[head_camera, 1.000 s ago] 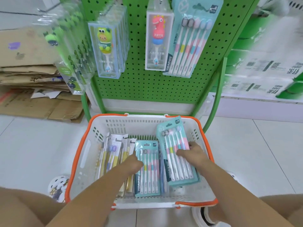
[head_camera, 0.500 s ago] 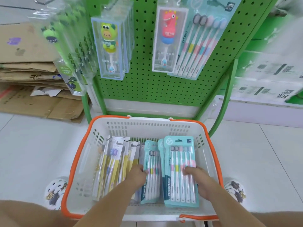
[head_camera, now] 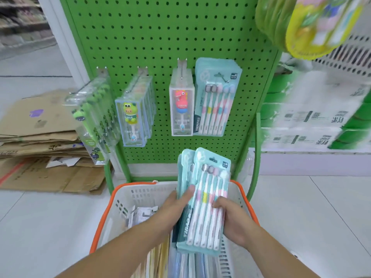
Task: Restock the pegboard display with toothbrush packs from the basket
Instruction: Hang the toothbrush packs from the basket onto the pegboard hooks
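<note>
Teal toothbrush packs [head_camera: 202, 201] are held upright in a small stack above the white basket [head_camera: 120, 199], below the green pegboard [head_camera: 160, 37]. The left hand [head_camera: 174, 209] takes a grip on their left edge with thumb across the front; the right hand [head_camera: 232, 219] clasps the right edge.

flattened cardboard [head_camera: 40, 141] stacked on floor, left; white-green cartons [head_camera: 313, 125] right; tiled floor [head_camera: 321, 207]
</note>
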